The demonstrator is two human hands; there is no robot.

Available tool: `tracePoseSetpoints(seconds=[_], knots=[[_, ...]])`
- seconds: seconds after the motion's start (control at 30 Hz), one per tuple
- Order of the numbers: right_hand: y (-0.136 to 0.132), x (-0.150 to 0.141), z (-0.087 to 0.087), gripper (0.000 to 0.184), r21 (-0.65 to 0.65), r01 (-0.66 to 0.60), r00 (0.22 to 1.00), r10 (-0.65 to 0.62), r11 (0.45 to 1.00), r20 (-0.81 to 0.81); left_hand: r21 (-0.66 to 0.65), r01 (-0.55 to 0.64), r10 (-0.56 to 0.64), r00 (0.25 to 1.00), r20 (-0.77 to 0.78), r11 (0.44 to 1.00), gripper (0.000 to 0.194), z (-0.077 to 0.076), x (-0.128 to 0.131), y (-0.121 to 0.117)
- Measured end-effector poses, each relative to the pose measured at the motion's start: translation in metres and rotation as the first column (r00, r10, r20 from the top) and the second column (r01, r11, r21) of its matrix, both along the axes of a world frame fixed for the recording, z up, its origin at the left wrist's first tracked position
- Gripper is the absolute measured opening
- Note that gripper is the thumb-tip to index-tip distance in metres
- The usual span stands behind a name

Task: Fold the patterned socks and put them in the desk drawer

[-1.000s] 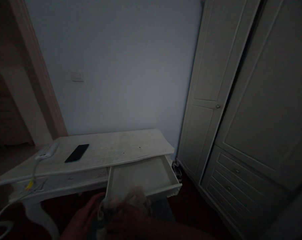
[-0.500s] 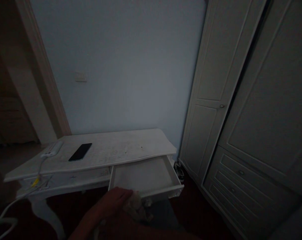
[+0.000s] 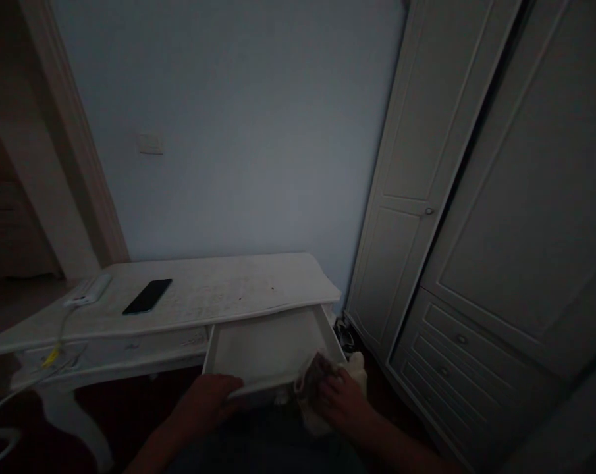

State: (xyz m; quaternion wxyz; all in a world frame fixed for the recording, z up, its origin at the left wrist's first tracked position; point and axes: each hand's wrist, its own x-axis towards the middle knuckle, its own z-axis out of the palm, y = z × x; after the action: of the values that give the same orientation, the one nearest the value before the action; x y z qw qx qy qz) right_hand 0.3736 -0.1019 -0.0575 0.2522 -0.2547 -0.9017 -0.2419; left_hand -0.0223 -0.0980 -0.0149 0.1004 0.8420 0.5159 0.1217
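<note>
Dim bedroom, white desk (image 3: 218, 289) against a pale wall beside a wardrobe (image 3: 475, 197), with the pale cloth (image 3: 322, 385), bunched at mid-front a second ago, now being pressed by the clenched right hand (image 3: 344, 398) against the open drawer (image 3: 268, 345)'s right front corner, left hand (image 3: 211, 395) now gripping the drawer's front edge, dark phone (image 3: 147, 296) lying well apart on top.

This is a dim room in a home, most likely a bedroom. A tall white panelled wardrobe (image 3: 475, 217) with low drawers fills the right side, and a white bench (image 3: 203, 296) with an open drawer (image 3: 268, 349) stands against the plain far wall, a phone (image 3: 147, 296) lying on it. A wooden door frame (image 3: 75, 151) rises at the left.
</note>
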Motion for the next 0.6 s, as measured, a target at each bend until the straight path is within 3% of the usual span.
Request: tracePoseSetpoints(seconds=[0.1, 0.17, 0.37, 0.43, 0.5, 0.6], knots=[[0.002, 0.041, -0.018, 0.016, 0.052, 0.050, 0.999, -0.049, 0.997, -0.021, -0.061, 0.003, -0.006, 0.999, -0.047, 0.998, 0.032, -0.006, -0.003, 0.002], [0.005, 0.040, -0.028, 0.017, 0.089, 0.090, 0.993, -0.083, 0.992, -0.079, -0.097, -0.008, 0.000, 0.996, -0.085, 0.995, 0.035, -0.005, -0.001, 0.003], [0.009, -0.053, -0.027, 0.014, 0.118, -0.020, 0.987, 0.038, 0.993, -0.154, -0.092, -0.033, 0.019, 0.988, -0.155, 0.995, 0.044, 0.005, 0.010, 0.000], [0.008, -0.068, -0.021, 0.014, 0.106, -0.052, 0.986, 0.068, 0.993, -0.151, -0.082, -0.030, 0.017, 0.987, -0.162, 0.996, 0.047, 0.005, 0.011, -0.002], [0.007, -0.059, -0.015, 0.015, 0.114, -0.073, 0.988, 0.087, 0.991, -0.127, -0.072, -0.029, 0.017, 0.987, -0.162, 0.997, 0.047, 0.005, 0.011, -0.003], [0.008, -0.014, -0.009, 0.021, 0.117, -0.035, 0.995, 0.045, 0.992, -0.086, -0.074, -0.031, 0.020, 0.988, -0.154, 0.997, 0.044, 0.007, 0.011, -0.005]])
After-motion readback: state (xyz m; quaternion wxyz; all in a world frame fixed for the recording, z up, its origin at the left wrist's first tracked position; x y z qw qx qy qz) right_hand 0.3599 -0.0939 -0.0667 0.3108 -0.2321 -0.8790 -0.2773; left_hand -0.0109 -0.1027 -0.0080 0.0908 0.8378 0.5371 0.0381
